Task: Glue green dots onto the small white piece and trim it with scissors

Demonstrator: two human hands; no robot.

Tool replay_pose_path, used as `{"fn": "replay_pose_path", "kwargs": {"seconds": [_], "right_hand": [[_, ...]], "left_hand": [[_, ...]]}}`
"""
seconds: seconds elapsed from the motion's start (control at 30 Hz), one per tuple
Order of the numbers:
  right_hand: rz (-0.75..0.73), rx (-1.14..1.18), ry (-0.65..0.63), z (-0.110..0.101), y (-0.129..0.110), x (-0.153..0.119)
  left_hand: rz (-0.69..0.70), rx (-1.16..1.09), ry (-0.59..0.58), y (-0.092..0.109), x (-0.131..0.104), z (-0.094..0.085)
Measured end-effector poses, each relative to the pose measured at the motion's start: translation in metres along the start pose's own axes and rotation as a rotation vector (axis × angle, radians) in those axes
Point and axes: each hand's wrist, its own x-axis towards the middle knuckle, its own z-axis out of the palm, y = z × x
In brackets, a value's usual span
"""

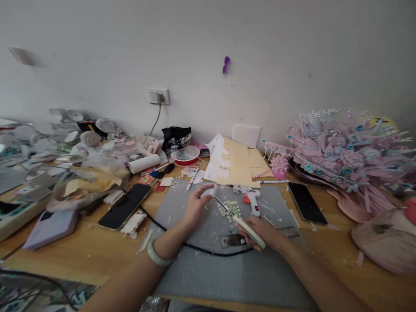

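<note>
**Inspector:** Small white piece, centre of frame, pinched in the fingers of the left hand, raised just above the grey cutting mat. Material not determinable at this size.

**Clerk:** Right hand?

**Inspector:** Closed around the pale handle of a craft knife, blade end angled up and left, tip at or just beside the white piece. Contact not confirmable.

**Clerk:** Nearby?

**Inspector:** Green-and-white cut bits under the blade line. White glue gun just right of them. Metal ruler beneath the right wrist. Black cable across the mat, under the left forearm. Paper scraps scattered over mat and tabletop.

**Clerk:** Further out?

**Inspector:** Dark phone left of the mat, second phone right of it. Tan card sheets behind. Pink ornamented headpiece at right. Cluttered pile at upper left.

**Clerk:** Risks?

**Inspector:** Judged highest: cut to the left fingertips, blade aimed toward them with the piece unsupported in the air. Slip likely if pressed hard. Secondary: cable snagged by the left forearm, jolting the cut. Small piece easily dropped among scraps and lost.
</note>
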Motion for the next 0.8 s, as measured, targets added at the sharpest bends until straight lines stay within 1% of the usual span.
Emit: {"fn": "replay_pose_path", "kwargs": {"seconds": [0.2, 0.3, 0.4, 0.6, 0.8], "right_hand": [[-0.010, 0.057, 0.017, -0.0001, 0.0002, -0.0012], [0.012, 0.110, -0.007, 0.0004, -0.0026, -0.0037], [0.022, 0.137, -0.002, 0.0006, -0.0036, -0.0056], [0.008, 0.122, -0.017, -0.0002, -0.0013, -0.0053], [-0.005, 0.019, 0.022, 0.0003, 0.0008, -0.0037]], "left_hand": [[-0.034, -0.032, 0.024, -0.0047, 0.0022, -0.0004], [-0.026, -0.095, 0.036, -0.0084, 0.0022, 0.0005], [-0.013, -0.150, 0.032, -0.0089, 0.0012, 0.0014], [-0.016, -0.028, 0.062, -0.0031, -0.0002, 0.0023], [-0.025, -0.019, 0.023, -0.0001, -0.0006, 0.0012]]}}
